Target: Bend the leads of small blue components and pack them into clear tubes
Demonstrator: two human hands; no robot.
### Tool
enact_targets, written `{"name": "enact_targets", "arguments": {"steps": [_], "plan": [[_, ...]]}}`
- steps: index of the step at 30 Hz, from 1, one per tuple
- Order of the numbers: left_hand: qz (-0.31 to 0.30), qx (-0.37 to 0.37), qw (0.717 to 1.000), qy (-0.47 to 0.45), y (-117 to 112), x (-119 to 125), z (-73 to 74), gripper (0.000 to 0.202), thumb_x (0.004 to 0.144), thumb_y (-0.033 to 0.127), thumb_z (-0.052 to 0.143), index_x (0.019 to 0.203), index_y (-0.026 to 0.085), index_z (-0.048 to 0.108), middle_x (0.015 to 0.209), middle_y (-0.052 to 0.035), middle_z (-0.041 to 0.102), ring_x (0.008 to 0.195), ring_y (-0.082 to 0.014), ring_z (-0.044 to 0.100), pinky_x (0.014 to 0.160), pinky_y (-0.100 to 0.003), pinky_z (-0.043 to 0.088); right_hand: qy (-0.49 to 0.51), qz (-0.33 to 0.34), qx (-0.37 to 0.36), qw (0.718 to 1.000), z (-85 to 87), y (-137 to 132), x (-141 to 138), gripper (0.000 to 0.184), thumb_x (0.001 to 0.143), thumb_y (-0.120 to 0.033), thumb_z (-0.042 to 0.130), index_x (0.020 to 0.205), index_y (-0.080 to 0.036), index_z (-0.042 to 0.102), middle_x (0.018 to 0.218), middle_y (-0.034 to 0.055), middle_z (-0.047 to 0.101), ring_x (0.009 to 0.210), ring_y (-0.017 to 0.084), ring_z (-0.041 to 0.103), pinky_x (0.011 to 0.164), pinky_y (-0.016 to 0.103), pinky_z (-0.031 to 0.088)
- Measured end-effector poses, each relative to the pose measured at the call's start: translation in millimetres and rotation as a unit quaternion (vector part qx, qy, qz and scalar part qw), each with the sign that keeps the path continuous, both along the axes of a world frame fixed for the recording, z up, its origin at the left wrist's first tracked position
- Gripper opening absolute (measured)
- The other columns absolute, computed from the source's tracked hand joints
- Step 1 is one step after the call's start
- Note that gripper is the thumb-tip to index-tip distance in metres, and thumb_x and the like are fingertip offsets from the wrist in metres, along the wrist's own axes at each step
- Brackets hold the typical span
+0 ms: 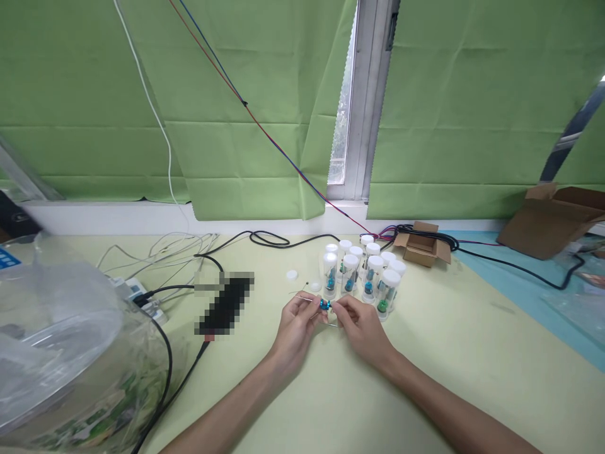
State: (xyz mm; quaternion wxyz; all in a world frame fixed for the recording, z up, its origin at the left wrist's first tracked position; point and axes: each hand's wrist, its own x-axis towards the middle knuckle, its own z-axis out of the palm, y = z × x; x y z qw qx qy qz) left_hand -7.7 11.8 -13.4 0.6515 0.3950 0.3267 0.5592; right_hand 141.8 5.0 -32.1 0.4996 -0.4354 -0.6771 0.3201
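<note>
Between my two hands is a small shiny blue metal part [325, 304], too small to name for certain. The fingers of my left hand [299, 320] are closed on its left side, and a thin metal rod [303, 297] sticks out past them. My right hand [358, 321] pinches at the part's right side; a second thin rod shows below its fingertips. Just beyond my hands stand several clear tubes with white caps [350, 268], holding blue or green pieces. Two white caps [292, 275] lie loose left of the tubes.
A pixelated dark object [227, 306] with a cable lies to the left, near a power strip [146, 301]. A large clear plastic container [57, 340] fills the left side. Black cable [269, 238] runs along the back. A small open cardboard box [422, 244] stands behind the tubes.
</note>
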Motion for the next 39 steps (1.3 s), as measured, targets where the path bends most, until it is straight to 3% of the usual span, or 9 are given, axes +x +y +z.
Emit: {"name": "enact_targets", "arguments": {"steps": [3,12,14,17,21,30,36,39], "plan": [[-0.008,0.005,1.0,0.003,-1.2,0.8,0.0,0.017,0.077,0.026,0.072,0.077,0.016,0.058,0.074,-0.0003,0.063,0.064,-0.0106,0.059,0.066,-0.024,0.049,-0.013,-0.02,-0.008,1.0,0.3,0.4,0.2,0.042,0.095,-0.041,0.043,0.061,-0.019,0.05,0.049,-0.0037,0.046,0.046,0.011,0.042,0.049,0.023,0.034],[-0.014,-0.005,1.0,-0.002,-3.0,1.0,-2.0,0.017,0.077,0.026,0.072,0.076,0.016,0.058,0.072,0.0001,0.063,0.062,-0.0104,0.058,0.067,-0.024,0.049,-0.031,-0.043,-0.011,0.999,1.2,0.1,0.4,0.049,0.097,-0.043,0.037,0.059,-0.018,0.053,0.046,-0.0031,0.046,0.044,0.011,0.044,0.05,0.024,0.034],[-0.007,-0.005,1.0,-0.007,-1.8,0.2,-1.5,0.016,0.077,0.026,0.071,0.076,0.016,0.058,0.072,-0.0001,0.063,0.062,-0.0105,0.058,0.066,-0.024,0.049,-0.017,-0.044,-0.006,0.999,3.2,-1.2,0.4,0.042,0.097,-0.042,0.04,0.066,-0.018,0.055,0.052,-0.0021,0.052,0.048,0.012,0.047,0.051,0.024,0.036],[0.002,-0.006,1.0,-0.016,0.5,-1.5,-2.2,0.015,0.077,0.025,0.071,0.076,0.016,0.059,0.072,-0.0004,0.063,0.063,-0.0102,0.058,0.067,-0.023,0.048,0.0,-0.031,-0.001,1.0,5.5,-3.2,0.6,0.025,0.094,-0.04,0.047,0.091,-0.018,0.059,0.068,-0.0001,0.06,0.053,0.013,0.051,0.05,0.023,0.038],[0.015,-0.015,1.0,-0.024,2.4,-2.7,-3.6,0.015,0.076,0.025,0.072,0.074,0.016,0.06,0.069,-0.0001,0.062,0.064,-0.0102,0.057,0.067,-0.022,0.048,-0.007,-0.002,0.019,1.0,4.6,-4.1,1.1,0.024,0.089,-0.034,0.056,0.108,-0.019,0.056,0.088,0.0034,0.064,0.058,0.013,0.054,0.051,0.023,0.041],[0.006,-0.013,1.0,-0.008,0.4,-0.6,-0.7,0.017,0.074,0.027,0.074,0.073,0.016,0.061,0.071,-0.0006,0.063,0.062,-0.0105,0.058,0.066,-0.024,0.049,-0.008,0.007,0.027,1.0,0.1,-2.1,0.7,0.016,0.091,-0.033,0.053,0.092,-0.018,0.059,0.079,0.0028,0.065,0.063,0.014,0.055,0.055,0.024,0.042],[-0.009,0.005,1.0,0.003,-2.0,0.4,1.7,0.018,0.074,0.029,0.074,0.074,0.016,0.061,0.07,-0.0002,0.063,0.061,-0.0104,0.057,0.064,-0.023,0.048,-0.024,-0.001,0.001,1.0,1.8,-1.8,0.5,0.037,0.095,-0.039,0.045,0.066,-0.018,0.053,0.054,-0.0028,0.05,0.049,0.012,0.044,0.05,0.023,0.035],[-0.022,0.008,1.0,0.001,-2.7,1.0,0.7,0.018,0.074,0.029,0.074,0.074,0.016,0.061,0.069,-0.0001,0.063,0.06,-0.0102,0.056,0.064,-0.023,0.048,-0.034,-0.009,-0.007,0.999,1.2,-1.5,0.5,0.046,0.097,-0.043,0.038,0.061,-0.018,0.052,0.049,-0.0033,0.046,0.046,0.011,0.042,0.05,0.024,0.034]]}}
